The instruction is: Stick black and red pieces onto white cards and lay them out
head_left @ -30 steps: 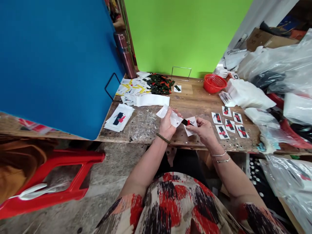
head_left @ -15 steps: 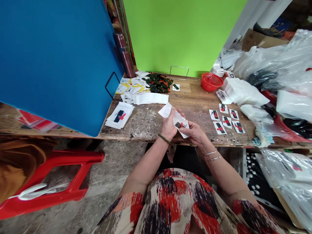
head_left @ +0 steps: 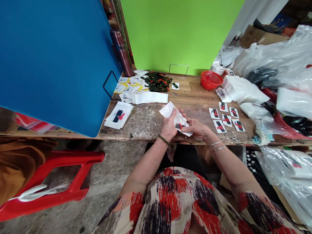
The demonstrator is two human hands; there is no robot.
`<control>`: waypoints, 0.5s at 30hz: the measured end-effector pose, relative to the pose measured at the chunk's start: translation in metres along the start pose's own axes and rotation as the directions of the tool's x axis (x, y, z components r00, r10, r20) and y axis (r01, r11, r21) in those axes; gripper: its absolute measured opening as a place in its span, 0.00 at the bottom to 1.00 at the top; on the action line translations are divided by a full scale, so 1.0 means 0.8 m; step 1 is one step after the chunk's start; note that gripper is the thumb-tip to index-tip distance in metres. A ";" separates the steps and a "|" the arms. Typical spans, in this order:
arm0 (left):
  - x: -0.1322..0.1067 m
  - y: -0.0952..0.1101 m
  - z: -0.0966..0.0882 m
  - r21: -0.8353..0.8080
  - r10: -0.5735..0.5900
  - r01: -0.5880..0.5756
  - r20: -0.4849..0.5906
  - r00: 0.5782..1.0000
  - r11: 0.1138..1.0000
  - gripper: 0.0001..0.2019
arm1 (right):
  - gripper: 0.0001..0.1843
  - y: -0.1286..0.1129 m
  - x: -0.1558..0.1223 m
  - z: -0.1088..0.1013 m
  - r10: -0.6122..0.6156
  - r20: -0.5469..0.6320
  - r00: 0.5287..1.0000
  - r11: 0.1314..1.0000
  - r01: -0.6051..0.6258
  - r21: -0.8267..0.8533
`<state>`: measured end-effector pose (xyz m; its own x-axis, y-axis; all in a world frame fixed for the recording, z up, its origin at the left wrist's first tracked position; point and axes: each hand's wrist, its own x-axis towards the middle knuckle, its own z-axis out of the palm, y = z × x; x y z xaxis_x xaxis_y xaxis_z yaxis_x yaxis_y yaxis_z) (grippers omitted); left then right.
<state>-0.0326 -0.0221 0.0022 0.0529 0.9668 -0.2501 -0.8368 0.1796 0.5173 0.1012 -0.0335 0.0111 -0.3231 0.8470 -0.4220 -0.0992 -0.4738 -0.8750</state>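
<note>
Close to the table's front edge, my left hand [head_left: 170, 126] is closed around a small white plastic bag [head_left: 166, 109], its closed-off end sticking out past the thumb. My right hand [head_left: 197, 127] pinches a white card [head_left: 187, 133] bearing a black and a red piece [head_left: 179, 125], at the bag's lower right end. The card appears partly inside the bag; fingers hide the exact edge. Left of my hands lies a stack of filled white bags [head_left: 119, 115]. To the right, several loose cards with black and red pieces [head_left: 227, 120] are laid out on the wood.
Behind my hands are a white strip [head_left: 151, 97], a heap of dark green and orange pieces [head_left: 157, 81] and cards with yellow parts [head_left: 131, 86]. A red basket [head_left: 211, 80] and plastic bags [head_left: 246, 89] stand right. Blue [head_left: 53, 61] and green [head_left: 180, 32] panels border the table.
My right hand has shifted slightly right and turned, with the card now tilted differently at the bag. My left hand keeps its hold on the bag. The camera view has moved slightly.
</note>
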 end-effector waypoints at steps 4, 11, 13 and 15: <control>-0.003 0.000 0.001 0.000 -0.020 0.020 0.022 1.000 1.000 0.16 | 0.30 -0.001 0.007 -0.007 -0.062 -0.091 0.994 0.997 0.057 -0.055; -0.001 -0.002 0.004 -0.072 -0.033 0.034 0.023 0.999 0.997 0.13 | 0.33 0.024 0.012 0.003 -0.272 -0.302 0.914 0.962 0.257 -0.088; 0.001 -0.004 0.002 -0.080 -0.036 0.037 0.008 0.999 0.996 0.11 | 0.34 0.029 0.011 0.008 -0.300 -0.314 0.901 0.954 0.278 -0.114; 0.002 -0.006 0.001 -0.087 -0.045 0.045 0.000 0.999 0.995 0.10 | 0.35 0.031 0.011 0.011 -0.303 -0.306 0.903 0.953 0.280 -0.120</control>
<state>-0.0279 -0.0213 -0.0001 0.0906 0.9577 -0.2732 -0.8779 0.2063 0.4321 0.0876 -0.0402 -0.0120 0.0261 0.9818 -0.1879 -0.0722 -0.1856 -0.9800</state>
